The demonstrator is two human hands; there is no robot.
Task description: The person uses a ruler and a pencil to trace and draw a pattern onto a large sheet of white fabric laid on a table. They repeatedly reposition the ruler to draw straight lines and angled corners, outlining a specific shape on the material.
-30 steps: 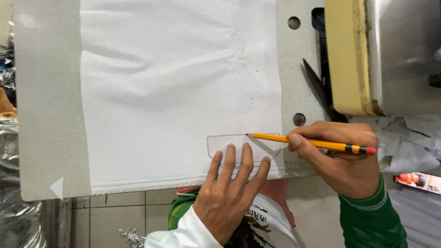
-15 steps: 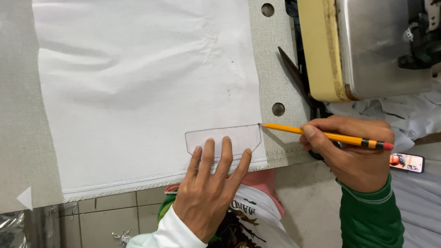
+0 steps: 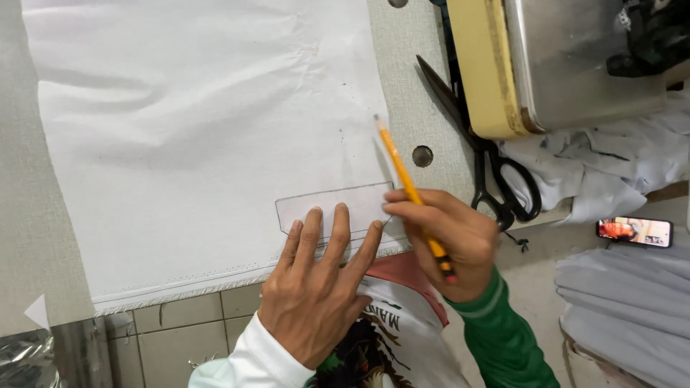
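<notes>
While left hand (image 3: pixel 316 287) stays flat on clear template (image 3: pixel 330 205), right hand (image 3: pixel 449 241) gripping pencil (image 3: pixel 410 190), now swung steeply upright, tip lifted beyond template.

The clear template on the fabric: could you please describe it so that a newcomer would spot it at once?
Start at the white fabric spread on the grey table. Near its lower hem, under the left hand's fingertips, lies the clear template. It is a see-through flat strip with one angled end, unlike the yellow pencil beside it.

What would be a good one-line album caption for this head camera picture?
Left hand pins a clear template on white fabric; right hand lifts a yellow pencil, scissors nearby.
</notes>
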